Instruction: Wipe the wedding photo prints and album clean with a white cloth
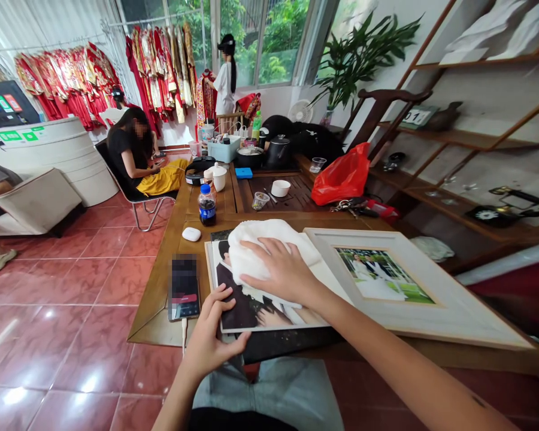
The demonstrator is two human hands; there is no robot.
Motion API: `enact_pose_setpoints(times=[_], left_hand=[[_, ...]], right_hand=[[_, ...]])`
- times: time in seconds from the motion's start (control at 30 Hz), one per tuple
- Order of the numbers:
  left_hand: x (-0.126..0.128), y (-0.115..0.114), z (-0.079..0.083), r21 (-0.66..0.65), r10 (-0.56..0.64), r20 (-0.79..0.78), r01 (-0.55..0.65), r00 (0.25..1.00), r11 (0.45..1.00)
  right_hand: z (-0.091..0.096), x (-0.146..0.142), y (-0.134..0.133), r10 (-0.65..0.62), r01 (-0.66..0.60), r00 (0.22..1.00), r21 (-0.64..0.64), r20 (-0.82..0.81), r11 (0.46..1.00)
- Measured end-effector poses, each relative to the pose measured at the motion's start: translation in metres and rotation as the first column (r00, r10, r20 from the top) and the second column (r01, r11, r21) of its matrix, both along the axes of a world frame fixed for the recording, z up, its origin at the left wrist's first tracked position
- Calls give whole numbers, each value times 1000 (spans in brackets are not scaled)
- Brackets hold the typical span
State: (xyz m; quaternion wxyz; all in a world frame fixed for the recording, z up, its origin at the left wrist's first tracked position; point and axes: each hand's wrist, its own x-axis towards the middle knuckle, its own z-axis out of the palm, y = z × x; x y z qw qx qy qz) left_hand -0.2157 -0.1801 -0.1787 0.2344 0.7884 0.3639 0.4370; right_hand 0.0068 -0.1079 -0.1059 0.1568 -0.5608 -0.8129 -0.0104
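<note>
My right hand (273,272) presses down on a folded white towel (263,254), which lies on a large photo print (247,308) showing a dark-suited figure. My left hand (215,326) grips the print's lower left edge. To the right, a wedding photo in a wide white mat and frame (431,299) lies flat on the wooden table (155,314), touching the print's right side. Left of the print, near my left hand, lies a smartphone (184,287) with a white charging cable. A white earbud case (191,234) sits farther up the table.
A cola bottle (207,205), tea things and a red plastic bag (341,175) stand on the table beyond. A seated person (132,152) is at its left. A standing person (224,84) is by racks of red garments. Shelves stand to the right; the floor is red tile.
</note>
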Motion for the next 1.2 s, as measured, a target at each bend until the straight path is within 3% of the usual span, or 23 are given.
enact_pose_setpoints(times=[0.33, 0.47, 0.63, 1.0, 1.2], left_hand=[[0, -1, 0, -30, -17, 5, 17, 1000, 999], [1, -1, 0, -28, -19, 5, 20, 1000, 999], [0, -1, 1, -22, -21, 0, 21, 1000, 1000], [-1, -1, 1, -8, -5, -5, 5, 1000, 1000], [-1, -1, 0, -12, -3, 4, 3, 1000, 1000]], right_hand=[[-10, 58, -9, -163, 163, 986, 34, 18, 986], [-13, 63, -9, -213, 213, 977, 36, 8, 976], [-7, 40, -2, -283, 283, 959, -17, 9, 959], [6, -37, 13, -56, 57, 998, -21, 20, 998], [5, -42, 13, -24, 24, 1000, -7, 7, 1000]])
